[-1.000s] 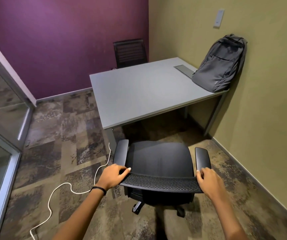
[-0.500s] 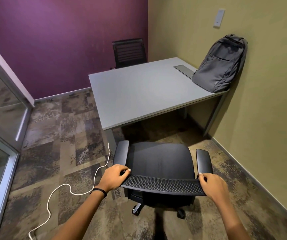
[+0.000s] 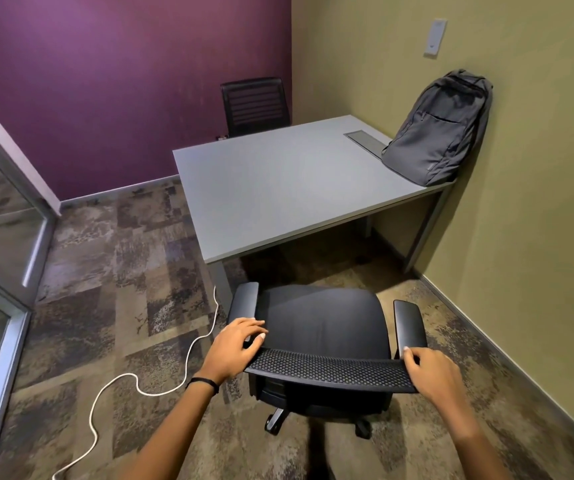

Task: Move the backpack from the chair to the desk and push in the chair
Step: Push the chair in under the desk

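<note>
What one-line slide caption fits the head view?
Both hands, left hand and right hand, grip the chair backrest; backpack sits on the desk.

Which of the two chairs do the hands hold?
The near chair, the one with armrests on the camera side of the desk. Both hands grip its mesh backrest top. The far chair by the purple wall is untouched.

Both hands hold the mesh top edge of the black chair (image 3: pixel 320 327): the left hand (image 3: pixel 233 348) curls over its left end, the right hand (image 3: pixel 432 370) over its right end. Ahead of the grip, the seat faces the grey desk (image 3: pixel 278 188), not yet under it. Far ahead and to the right of the grip, the grey backpack (image 3: pixel 441 129) stands on the desk, leaning against the wall. Left of the grip, a white cable (image 3: pixel 133 379) trails across the carpet.
</note>
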